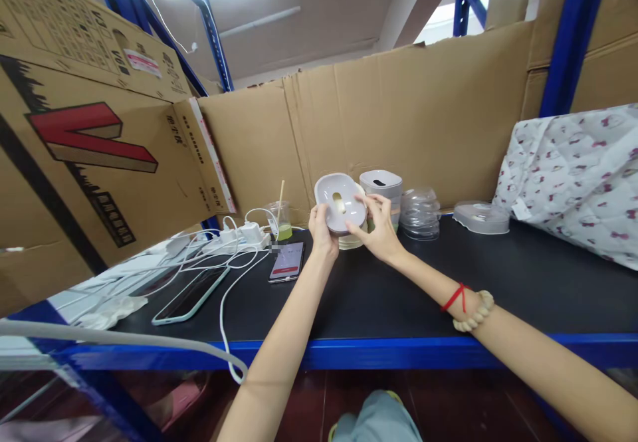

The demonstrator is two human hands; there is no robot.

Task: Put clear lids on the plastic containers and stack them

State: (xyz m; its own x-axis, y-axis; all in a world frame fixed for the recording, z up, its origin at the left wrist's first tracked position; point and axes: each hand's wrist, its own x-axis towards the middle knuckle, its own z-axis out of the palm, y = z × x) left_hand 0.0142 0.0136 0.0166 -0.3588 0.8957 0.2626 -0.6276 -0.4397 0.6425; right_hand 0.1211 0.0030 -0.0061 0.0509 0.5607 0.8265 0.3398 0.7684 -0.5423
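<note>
Above the black shelf, a pale plastic lid [325, 194] with an oval hole in its middle is tilted with its hollow side towards me; it looks like a tissue box lid. My left hand [323, 230] grips its lower left edge, thumb at the rim. On the other side, my right hand [379, 232] pinches the right rim between thumb and fingers. Behind the lid, partly hidden, are cream-coloured stacked pieces [351, 241]. A stack of similar pale lids [381, 181], the top one with a dark oval slot, stands just behind my right hand.
Clear plastic covers [419, 213] and another clear cover [481, 217] lie to the right, near a patterned quilted cloth [573, 176]. Leftward are a cup with a straw [284, 229], two phones [288, 260] [192, 296], and tangled white cables [234, 246]. Cardboard [399, 110] walls the back.
</note>
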